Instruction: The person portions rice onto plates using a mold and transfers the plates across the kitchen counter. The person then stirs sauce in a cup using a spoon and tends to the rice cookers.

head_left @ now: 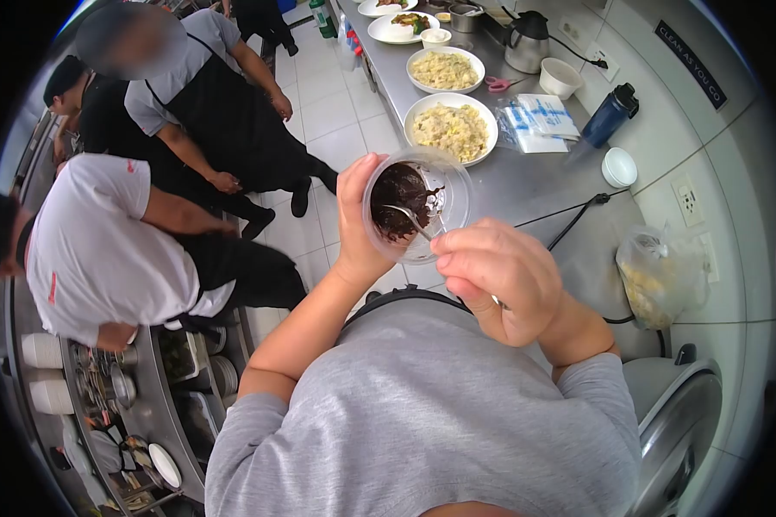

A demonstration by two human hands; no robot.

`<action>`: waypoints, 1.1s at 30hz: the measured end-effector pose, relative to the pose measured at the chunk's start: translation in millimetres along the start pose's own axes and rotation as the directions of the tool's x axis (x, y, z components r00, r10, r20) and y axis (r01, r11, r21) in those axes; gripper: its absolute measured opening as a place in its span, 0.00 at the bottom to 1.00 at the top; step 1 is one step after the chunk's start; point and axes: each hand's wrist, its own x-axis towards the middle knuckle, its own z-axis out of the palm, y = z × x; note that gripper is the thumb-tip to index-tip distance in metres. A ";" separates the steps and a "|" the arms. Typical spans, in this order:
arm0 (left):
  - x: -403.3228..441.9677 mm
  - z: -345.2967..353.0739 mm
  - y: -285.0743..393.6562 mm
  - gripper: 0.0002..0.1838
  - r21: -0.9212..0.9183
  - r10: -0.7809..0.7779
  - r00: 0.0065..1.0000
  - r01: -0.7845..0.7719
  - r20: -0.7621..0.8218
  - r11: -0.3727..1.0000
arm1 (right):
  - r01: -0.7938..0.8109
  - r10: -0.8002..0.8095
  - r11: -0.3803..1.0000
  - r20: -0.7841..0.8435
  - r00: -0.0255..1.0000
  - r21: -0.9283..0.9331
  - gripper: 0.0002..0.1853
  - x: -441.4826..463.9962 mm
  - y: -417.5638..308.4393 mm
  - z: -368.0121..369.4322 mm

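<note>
My left hand [356,211] is wrapped round a clear plastic tub [459,185], tilted so its mouth faces me. Dark brown paste [397,191], thick and glossy, coats the bottom and one side of it. Between the thumb and fingers of my right hand [500,271] is a metal spoon [416,226], whose head dips into the paste inside the tub. Just beyond the tub, a white bowl [494,142] of pale yellowish food with green bits stands on the steel counter [526,189]. A second such bowl [481,79] is behind it.
Farther back are plates [401,30] of food and a steel jug [526,43]. Pink scissors [498,84], plastic packets [539,121], a blue bottle [610,116] and a bagged food item [651,280] lie to the right. Several people stand at left, one in a white shirt [112,250].
</note>
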 end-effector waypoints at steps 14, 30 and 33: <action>-4.5 0.0 13.2 0.49 -0.255 -0.378 0.891 0.438 0.252 0.862 | -0.376 0.760 0.613 -0.388 0.522 0.695 0.08 7.7 36.7 -26.2; 52.2 -57.2 83.9 0.47 -0.634 0.258 0.592 0.612 0.764 0.472 | -0.083 0.407 0.051 0.055 0.912 0.995 0.12 65.9 -24.2 -91.5; 49.2 -57.4 86.8 0.48 -0.635 0.254 0.599 0.598 0.760 0.490 | -0.067 0.368 -0.026 0.072 0.927 0.997 0.13 70.4 -37.4 -86.5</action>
